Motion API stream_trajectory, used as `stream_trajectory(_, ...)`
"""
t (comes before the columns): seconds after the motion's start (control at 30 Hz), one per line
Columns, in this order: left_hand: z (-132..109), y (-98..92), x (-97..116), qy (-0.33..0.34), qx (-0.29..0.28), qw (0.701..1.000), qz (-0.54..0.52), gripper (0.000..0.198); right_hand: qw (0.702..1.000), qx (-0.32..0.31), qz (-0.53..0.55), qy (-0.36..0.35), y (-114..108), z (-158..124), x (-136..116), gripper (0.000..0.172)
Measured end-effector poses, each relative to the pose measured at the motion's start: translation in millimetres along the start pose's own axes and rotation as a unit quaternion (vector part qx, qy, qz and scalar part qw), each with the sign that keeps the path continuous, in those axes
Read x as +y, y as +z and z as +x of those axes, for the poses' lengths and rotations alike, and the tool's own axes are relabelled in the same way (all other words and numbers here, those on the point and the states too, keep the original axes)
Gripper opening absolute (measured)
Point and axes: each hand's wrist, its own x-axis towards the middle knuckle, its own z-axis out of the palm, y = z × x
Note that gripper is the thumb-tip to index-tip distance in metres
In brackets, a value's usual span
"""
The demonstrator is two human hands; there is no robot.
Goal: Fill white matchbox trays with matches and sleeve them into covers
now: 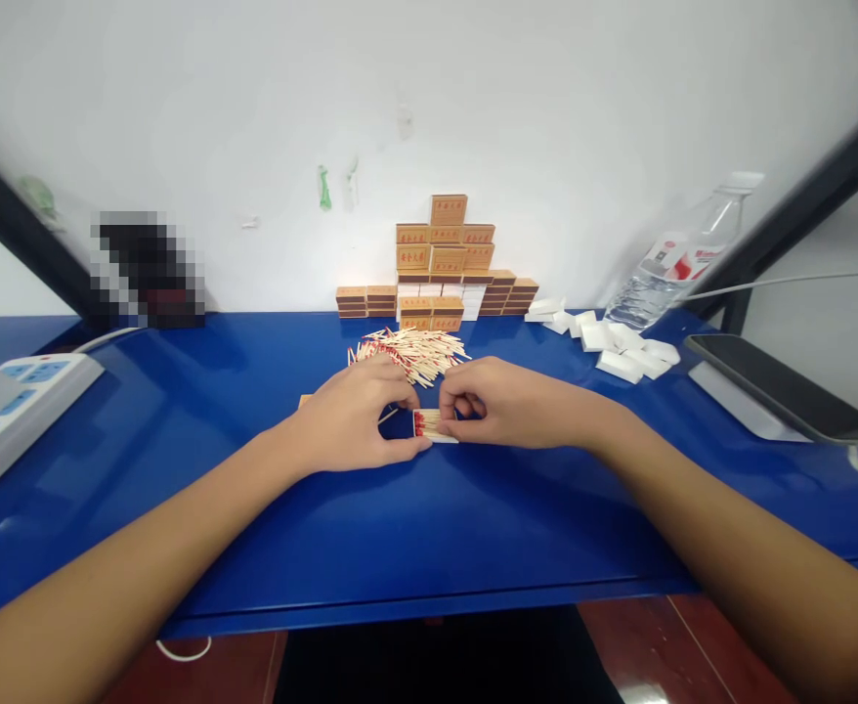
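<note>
The small white tray (445, 439) lies on near side of the match pile (423, 358), w/ red-headed matches (429, 421) inside. L hand (360, 416), half open, holds its left end btwn thumb & index; R hand (498, 403), fingers curled, hides the other end, so its grip I can't tell.

left hand (352, 416) + right hand (521, 403) counted, so 2 | 1 match tray (442, 439) seen between | matches (423, 358), matchboxes (448, 258) beyond, can't be counted cleanly tbh | 1 bottle (667, 266), 1 phone (788, 386) spotted right of both
</note>
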Motion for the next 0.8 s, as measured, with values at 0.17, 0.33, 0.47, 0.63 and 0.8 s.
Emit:
stream_trajectory(0.17, 0.3, 2.6, -2.2, 0.001, 0.008, 1.0, 0.006, 0.03, 0.999, 0.026, 0.0, -0.025, 0.7, -0.8, 0.4, 0.019)
stream_trajectory(0.33, -0.1, 1.9, -1.1, -0.002, 0.003, 1.0, 0.0, 0.03, 0.999, 0.018, 0.015, -0.024, 2.7, 0.7, 2.2, 0.008)
stream_trajectory(0.47, 0.8, 1.6, -0.4, -0.001, 0.002, 1.0, 0.005, 0.03, 0.999, 0.023, 0.011, -0.03, 1.8, 0.5, 1.0, 0.01)
stream_trajectory(0.63, 1.3, 2.0, -0.6, -0.003, 0.004, 1.0, 0.007, 0.03, 1.0, 0.024, -0.004, -0.012, 2.1, 1.0, -0.4, 0.019)
stream_trajectory(0.8, 0.3, 1.4, 0.0, -0.007, -0.002, 1.0, 0.001, 0.029, 0.999, 0.032, -0.012, 0.009, 4.2, 2.3, 0.4, 0.021)
